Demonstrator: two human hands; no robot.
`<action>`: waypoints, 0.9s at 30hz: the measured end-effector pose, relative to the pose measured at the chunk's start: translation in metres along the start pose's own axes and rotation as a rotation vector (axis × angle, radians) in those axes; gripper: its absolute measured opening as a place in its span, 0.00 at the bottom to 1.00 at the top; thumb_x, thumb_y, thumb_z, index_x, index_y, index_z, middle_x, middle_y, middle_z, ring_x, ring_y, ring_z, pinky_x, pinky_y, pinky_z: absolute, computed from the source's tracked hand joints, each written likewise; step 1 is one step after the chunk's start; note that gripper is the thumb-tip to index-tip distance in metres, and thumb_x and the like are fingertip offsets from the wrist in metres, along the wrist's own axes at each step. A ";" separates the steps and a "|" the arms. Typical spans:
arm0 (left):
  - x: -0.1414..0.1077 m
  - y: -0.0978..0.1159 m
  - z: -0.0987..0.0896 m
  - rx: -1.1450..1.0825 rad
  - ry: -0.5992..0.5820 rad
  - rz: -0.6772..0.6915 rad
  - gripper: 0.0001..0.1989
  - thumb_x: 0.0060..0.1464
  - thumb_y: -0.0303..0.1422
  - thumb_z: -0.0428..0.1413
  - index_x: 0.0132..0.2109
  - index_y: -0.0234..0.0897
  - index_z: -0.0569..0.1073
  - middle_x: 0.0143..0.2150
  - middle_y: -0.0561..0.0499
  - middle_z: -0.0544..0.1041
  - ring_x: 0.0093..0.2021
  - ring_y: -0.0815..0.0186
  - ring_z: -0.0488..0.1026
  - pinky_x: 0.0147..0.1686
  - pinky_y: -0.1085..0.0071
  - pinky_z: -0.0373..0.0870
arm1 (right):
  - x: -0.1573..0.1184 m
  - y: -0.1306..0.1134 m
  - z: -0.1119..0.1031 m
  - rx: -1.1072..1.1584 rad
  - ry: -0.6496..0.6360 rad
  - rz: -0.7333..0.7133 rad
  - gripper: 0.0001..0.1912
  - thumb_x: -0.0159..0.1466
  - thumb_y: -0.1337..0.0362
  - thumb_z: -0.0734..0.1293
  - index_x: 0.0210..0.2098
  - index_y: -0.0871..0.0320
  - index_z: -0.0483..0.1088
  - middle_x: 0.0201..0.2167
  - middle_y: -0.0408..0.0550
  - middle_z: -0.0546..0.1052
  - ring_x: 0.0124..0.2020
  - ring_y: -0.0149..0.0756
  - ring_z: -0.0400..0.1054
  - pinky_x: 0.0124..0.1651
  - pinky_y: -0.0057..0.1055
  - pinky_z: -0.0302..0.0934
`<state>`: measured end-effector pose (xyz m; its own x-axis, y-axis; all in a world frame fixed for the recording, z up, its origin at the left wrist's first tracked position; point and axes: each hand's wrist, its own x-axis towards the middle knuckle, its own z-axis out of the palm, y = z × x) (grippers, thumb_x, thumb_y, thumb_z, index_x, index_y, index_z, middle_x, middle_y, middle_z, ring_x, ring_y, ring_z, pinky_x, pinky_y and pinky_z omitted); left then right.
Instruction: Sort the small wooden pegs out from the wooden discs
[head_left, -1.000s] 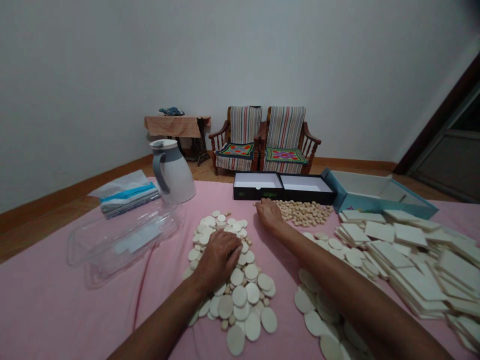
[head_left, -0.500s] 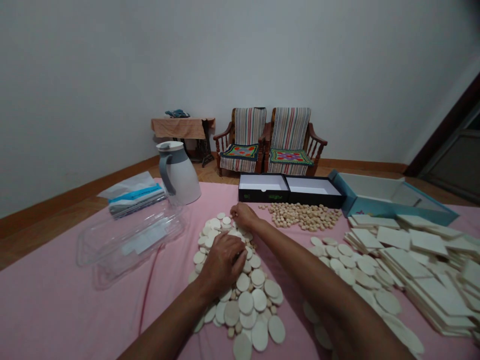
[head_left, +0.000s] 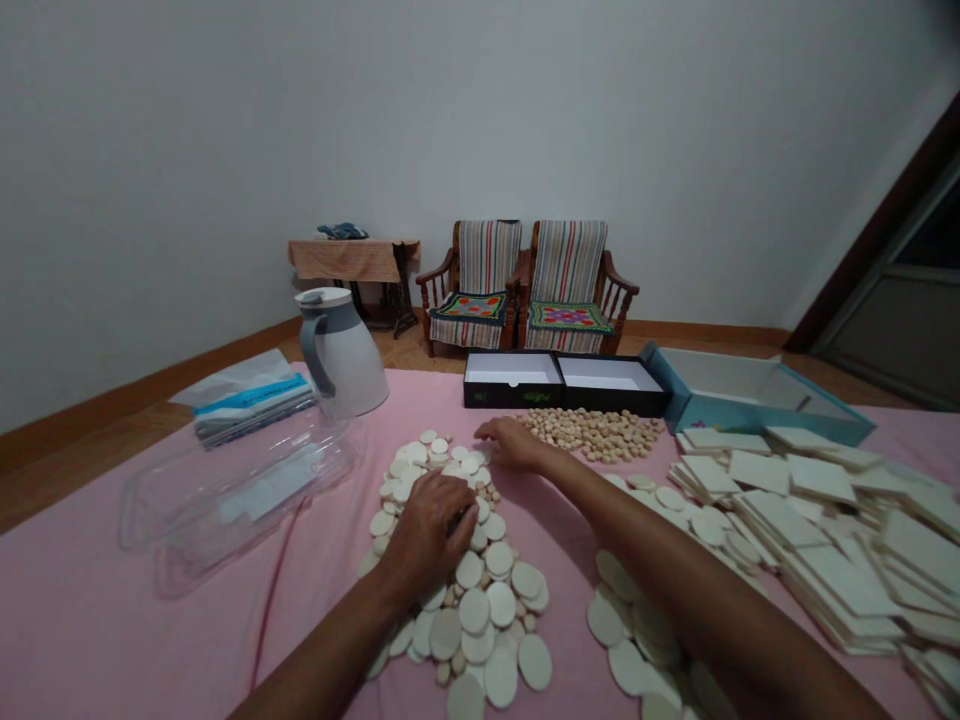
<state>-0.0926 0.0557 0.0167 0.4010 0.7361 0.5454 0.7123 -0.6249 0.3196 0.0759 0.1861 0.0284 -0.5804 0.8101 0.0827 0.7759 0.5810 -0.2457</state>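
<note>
My left hand (head_left: 435, 525) rests on a heap of pale round wooden discs (head_left: 474, 610), its fingers curled down together. Whatever lies under those fingertips is hidden. Small wooden beads (head_left: 444, 672) show between the discs in this heap. My right hand (head_left: 511, 444) is just beyond the heap's right edge, beside a pile of small light wooden beads (head_left: 600, 432). Its fingers are drawn together, pointing left, and anything in them is too small to make out. A second group of discs (head_left: 611, 612) lies partly under my right forearm.
Stacks of thin wooden squares (head_left: 829, 570) lie at the right. Behind them stand a blue box (head_left: 772, 415) and a black two-part tray (head_left: 514, 398). At the left are a clear plastic container (head_left: 225, 500), a tissue pack (head_left: 251, 400) and a white-grey jug (head_left: 352, 360) on the pink cloth (head_left: 315, 620).
My right hand has moved off the disc heap, rightward towards the bead pile. My left hand stays on the heap. The whole view has shifted slightly.
</note>
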 end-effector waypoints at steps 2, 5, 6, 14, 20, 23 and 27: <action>0.000 0.000 0.000 0.006 -0.001 0.003 0.06 0.59 0.27 0.50 0.39 0.38 0.73 0.38 0.49 0.78 0.42 0.62 0.74 0.56 0.54 0.61 | -0.002 -0.006 0.006 0.012 -0.055 -0.072 0.13 0.57 0.67 0.69 0.43 0.55 0.75 0.41 0.47 0.77 0.41 0.36 0.69 0.44 0.27 0.60; -0.001 -0.001 -0.001 0.016 -0.002 0.013 0.07 0.59 0.28 0.50 0.39 0.38 0.73 0.39 0.49 0.78 0.42 0.62 0.74 0.56 0.55 0.61 | -0.008 -0.013 0.008 -0.003 -0.063 -0.084 0.13 0.58 0.68 0.67 0.43 0.56 0.75 0.42 0.50 0.76 0.44 0.38 0.68 0.43 0.28 0.59; -0.001 -0.001 -0.001 0.019 -0.003 0.015 0.07 0.59 0.28 0.50 0.39 0.38 0.73 0.39 0.49 0.78 0.42 0.61 0.74 0.56 0.54 0.61 | -0.011 -0.014 0.007 -0.012 -0.055 -0.074 0.14 0.58 0.69 0.66 0.44 0.57 0.74 0.44 0.52 0.75 0.45 0.39 0.68 0.43 0.29 0.59; 0.000 -0.004 0.001 0.027 -0.005 0.031 0.07 0.60 0.29 0.50 0.39 0.37 0.73 0.39 0.48 0.78 0.43 0.61 0.74 0.56 0.52 0.61 | -0.053 -0.008 -0.004 -0.074 -0.016 0.071 0.15 0.60 0.71 0.61 0.45 0.63 0.71 0.45 0.59 0.73 0.47 0.43 0.67 0.45 0.33 0.60; 0.000 -0.006 0.002 0.039 -0.026 0.024 0.08 0.61 0.30 0.49 0.39 0.38 0.73 0.39 0.48 0.78 0.43 0.61 0.73 0.57 0.53 0.60 | -0.103 0.010 -0.030 -0.039 0.046 0.131 0.17 0.57 0.72 0.63 0.46 0.62 0.69 0.45 0.57 0.72 0.49 0.43 0.65 0.48 0.34 0.58; -0.001 -0.008 0.002 0.041 -0.030 0.024 0.07 0.61 0.31 0.50 0.39 0.38 0.73 0.40 0.48 0.78 0.44 0.60 0.73 0.57 0.53 0.60 | -0.139 0.019 -0.051 0.054 0.112 0.084 0.16 0.54 0.73 0.64 0.42 0.61 0.70 0.42 0.54 0.73 0.45 0.41 0.65 0.48 0.34 0.59; 0.000 -0.007 0.000 0.010 -0.010 0.020 0.07 0.61 0.32 0.50 0.41 0.38 0.73 0.41 0.48 0.79 0.45 0.61 0.73 0.56 0.54 0.60 | -0.185 0.029 -0.063 0.166 0.187 0.011 0.17 0.54 0.73 0.63 0.44 0.58 0.70 0.43 0.51 0.74 0.45 0.39 0.66 0.48 0.35 0.60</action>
<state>-0.0975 0.0600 0.0148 0.4207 0.7263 0.5436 0.7101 -0.6365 0.3009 0.2208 0.0580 0.0666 -0.5045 0.8255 0.2531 0.7216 0.5641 -0.4015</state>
